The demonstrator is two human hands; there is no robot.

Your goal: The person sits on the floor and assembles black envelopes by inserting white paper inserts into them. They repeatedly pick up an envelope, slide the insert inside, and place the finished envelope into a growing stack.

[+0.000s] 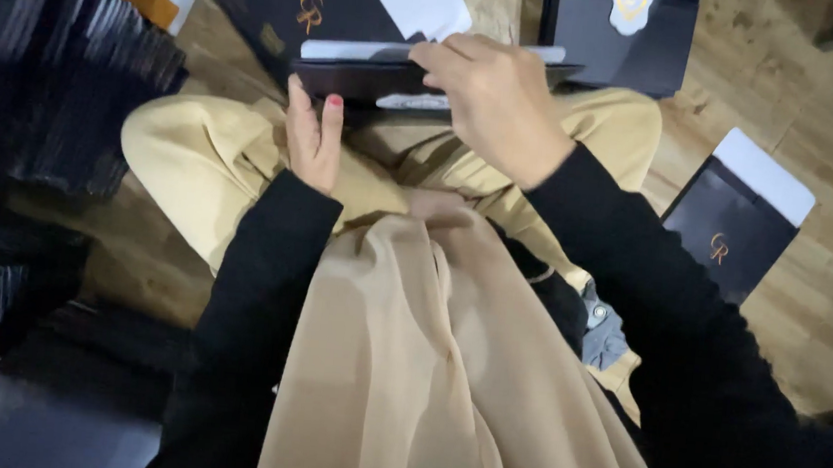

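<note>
Black card, a flat folder (370,77) with a white sheet along its top, is lying across the person's lap above the wooden floor (813,289), its long axis running left to right. The right hand (496,101) is gripping its upper edge while the left hand (312,140) is bracing the near left corner with thumb and fingers closed on it; keeping both grips near the edges should, I judge, be holding it level and unbent.

The right hand (493,105) hides its fingertips behind the flat black box (390,73).

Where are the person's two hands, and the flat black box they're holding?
left hand (312,140), head view, back of the hand
right hand (494,95), head view, back of the hand
flat black box (360,77), head view, dark front edge
</note>
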